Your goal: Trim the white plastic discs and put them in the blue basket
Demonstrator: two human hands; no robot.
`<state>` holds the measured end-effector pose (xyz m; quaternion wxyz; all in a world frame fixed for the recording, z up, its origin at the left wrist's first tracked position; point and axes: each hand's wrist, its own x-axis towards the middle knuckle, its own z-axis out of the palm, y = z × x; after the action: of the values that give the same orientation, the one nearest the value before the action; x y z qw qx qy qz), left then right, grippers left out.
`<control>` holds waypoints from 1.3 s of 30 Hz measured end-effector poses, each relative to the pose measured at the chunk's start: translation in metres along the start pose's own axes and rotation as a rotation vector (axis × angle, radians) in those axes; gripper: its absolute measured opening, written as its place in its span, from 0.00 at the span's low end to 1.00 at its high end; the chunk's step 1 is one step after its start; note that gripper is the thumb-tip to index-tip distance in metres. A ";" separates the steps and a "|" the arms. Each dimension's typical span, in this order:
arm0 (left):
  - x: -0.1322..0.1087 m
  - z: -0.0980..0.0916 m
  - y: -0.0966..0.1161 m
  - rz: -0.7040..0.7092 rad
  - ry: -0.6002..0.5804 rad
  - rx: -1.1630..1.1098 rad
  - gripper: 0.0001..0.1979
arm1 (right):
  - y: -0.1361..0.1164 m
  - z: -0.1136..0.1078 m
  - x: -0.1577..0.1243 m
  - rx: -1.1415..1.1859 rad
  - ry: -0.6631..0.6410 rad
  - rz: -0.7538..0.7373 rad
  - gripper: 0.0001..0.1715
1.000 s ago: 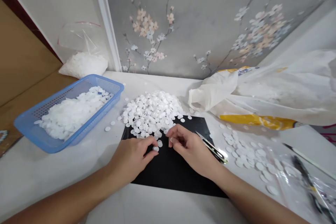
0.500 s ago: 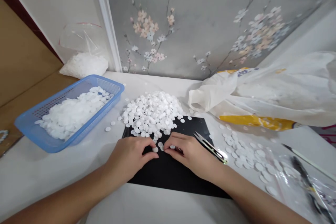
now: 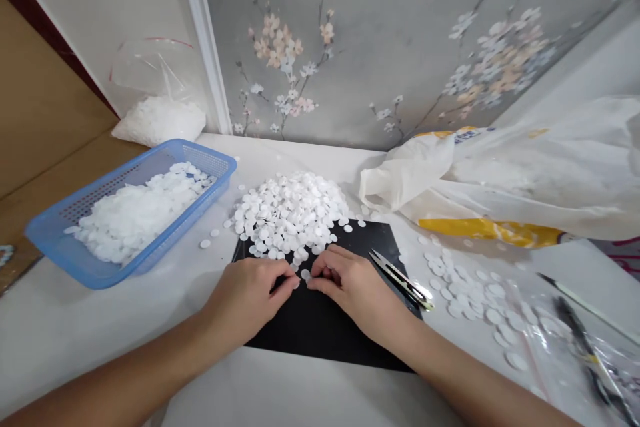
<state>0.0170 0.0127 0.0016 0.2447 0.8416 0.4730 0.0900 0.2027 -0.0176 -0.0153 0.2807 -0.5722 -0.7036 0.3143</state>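
Note:
Over a black mat [image 3: 320, 333], my left hand [image 3: 245, 297] is closed in a pinch, thumb against forefinger, with a white disc [image 3: 297, 283] barely showing at the tips. My right hand [image 3: 363, 290] faces it a short gap away, fingers curled and thumb pressed in; what it holds, if anything, is hidden. Between the two hands another small white disc [image 3: 305, 274] lies on the mat, close to the right fingertips. Just beyond them a heap of white discs [image 3: 293, 213] covers the mat's back edge.
To the left stands a blue basket [image 3: 165, 247] of white discs, with a clear bag [image 3: 160, 120] behind. Thread snips [image 3: 400, 278] lie beside my right hand. Loose discs [image 3: 465, 290], a white plastic bag [image 3: 500, 180] and a black-handled tool [image 3: 575, 327] are at right.
My left thumb and forefinger have closed together on the disc that showed between them. The right fingertips have shifted slightly left, and the disc seen in that hand is out of sight.

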 end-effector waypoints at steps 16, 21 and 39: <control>0.006 -0.013 -0.009 -0.284 -0.151 -1.281 0.05 | 0.003 -0.005 0.003 0.088 -0.011 0.000 0.05; 0.004 -0.010 -0.007 -0.157 -0.068 -0.706 0.04 | 0.008 0.006 0.001 -0.126 -0.043 -0.244 0.09; 0.002 -0.005 -0.003 0.004 -0.026 -0.166 0.12 | 0.004 -0.002 0.004 0.544 -0.053 0.250 0.04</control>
<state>0.0138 0.0172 0.0045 0.3198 0.8203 0.4592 0.1184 0.2062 -0.0129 -0.0171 0.3643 -0.5497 -0.5245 0.5385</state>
